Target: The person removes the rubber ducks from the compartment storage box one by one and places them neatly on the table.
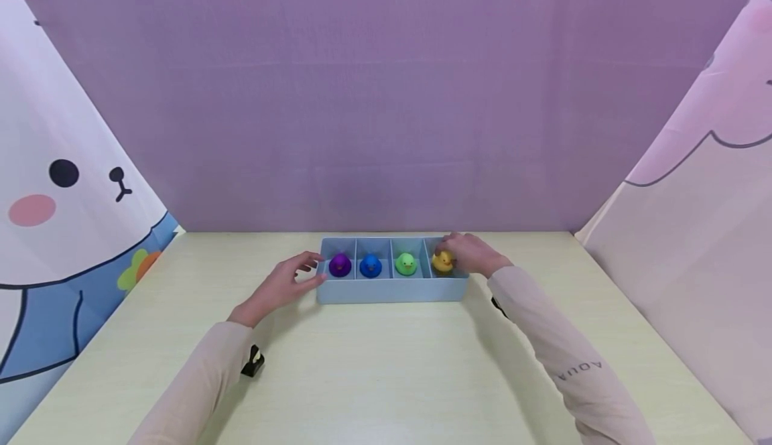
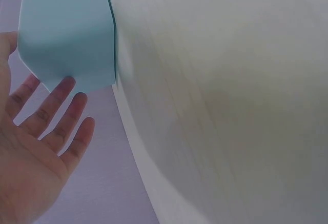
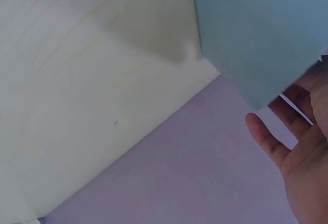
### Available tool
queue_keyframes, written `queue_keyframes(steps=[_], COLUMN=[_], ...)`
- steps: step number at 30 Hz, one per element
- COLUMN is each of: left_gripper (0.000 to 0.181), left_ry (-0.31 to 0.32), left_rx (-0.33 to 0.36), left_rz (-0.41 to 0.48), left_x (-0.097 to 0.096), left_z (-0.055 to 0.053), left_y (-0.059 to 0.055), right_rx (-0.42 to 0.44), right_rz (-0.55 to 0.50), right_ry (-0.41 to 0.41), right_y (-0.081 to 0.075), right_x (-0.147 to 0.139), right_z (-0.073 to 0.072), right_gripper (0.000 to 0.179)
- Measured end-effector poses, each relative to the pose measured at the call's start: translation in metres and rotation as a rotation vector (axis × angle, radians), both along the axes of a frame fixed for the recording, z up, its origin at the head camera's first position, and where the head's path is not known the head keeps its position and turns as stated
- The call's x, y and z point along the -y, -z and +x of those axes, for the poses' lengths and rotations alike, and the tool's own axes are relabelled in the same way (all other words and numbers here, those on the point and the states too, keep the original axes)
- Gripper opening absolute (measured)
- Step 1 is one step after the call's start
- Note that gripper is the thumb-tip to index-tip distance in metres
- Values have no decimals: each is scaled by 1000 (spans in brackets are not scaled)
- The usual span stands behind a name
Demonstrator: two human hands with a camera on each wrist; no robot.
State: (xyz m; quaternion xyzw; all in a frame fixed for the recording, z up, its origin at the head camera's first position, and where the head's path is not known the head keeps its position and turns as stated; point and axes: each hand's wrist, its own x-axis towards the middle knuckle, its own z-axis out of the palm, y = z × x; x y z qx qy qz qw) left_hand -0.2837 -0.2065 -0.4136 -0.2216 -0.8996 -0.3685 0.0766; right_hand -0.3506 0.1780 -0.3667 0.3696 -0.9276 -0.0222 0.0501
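A light blue box [image 1: 392,291] with a row of compartments stands on the table. From left to right it holds a purple toy duck [image 1: 340,265], a blue duck [image 1: 370,267], a green duck [image 1: 406,265] and a yellow duck [image 1: 443,262]. My right hand [image 1: 473,253] reaches over the box's right end and grips the yellow duck inside the rightmost compartment; the thumb is hidden. At the left end, my left hand [image 1: 288,283] has its fingers spread about the box's corner. The left wrist view shows those fingers [image 2: 55,101] extended beside the end wall.
The pale wooden table [image 1: 386,371] ends at a purple cloth backdrop [image 1: 386,110] just behind the box. Printed cartoon cloths flank it, one on the left [image 1: 90,244] and one on the right [image 1: 693,264].
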Motion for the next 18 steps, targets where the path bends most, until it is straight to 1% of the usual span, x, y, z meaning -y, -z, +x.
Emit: queue_keyframes(steps=[3, 8, 18], left_gripper=[46, 46, 45], left_ry=[1, 0, 2], left_rx=[0, 3, 1], left_rz=[0, 1, 3], left_x=[0, 1, 1], left_z=[0, -1, 0], left_y=[0, 1, 0], right_rx=[4, 30, 13], right_rz=[-20, -42, -65], right_ry=[3, 36, 15], right_y=[-5, -13, -34], right_x=[1, 2, -1], right_z=[2, 6, 10], right_gripper=[38, 40, 30])
